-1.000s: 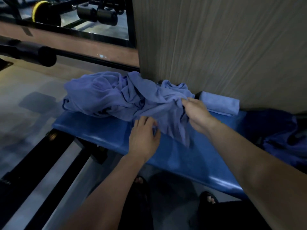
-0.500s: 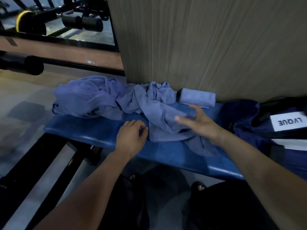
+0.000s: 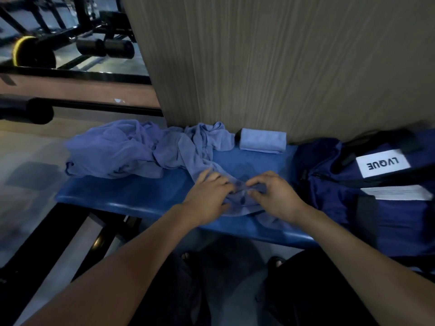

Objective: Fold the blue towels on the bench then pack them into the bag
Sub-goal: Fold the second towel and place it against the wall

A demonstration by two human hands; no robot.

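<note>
Two hands at frame center, both on one blue towel [image 3: 202,161] strung across bench [image 3: 122,196]. Left hand [image 3: 207,196] palm down, fingers curled onto near end of cloth, pinning and gathering it. Right hand [image 3: 275,196] just beside, fingers curled, thumb and fingertips pinching a bunched fold. Hands nearly touching, cloth wadded between.

Towel long axis diagonal: from upper middle near wall panel [image 3: 259,67] down toward lower right under hands, near end spilling toward front edge of bench. Crumpled, not flat.

Second crumpled towel pile [image 3: 110,151] at left of frame, on left end of bench, touching far end of held towel; boundary between them hard to tell. Folded towel [image 3: 261,140] lying flat against wall panel, right of center, long axis left-right, apart from hands.

Navy bag [image 3: 334,184] at right of frame on bench, white LVQUE label [image 3: 382,164] upside down to camera. Whether bag open or zipped: cannot tell.

Gym weights and rack [image 3: 103,47] upper left, blurred. Toes in sandals [image 3: 186,256] visible below bench, bottom center.
</note>
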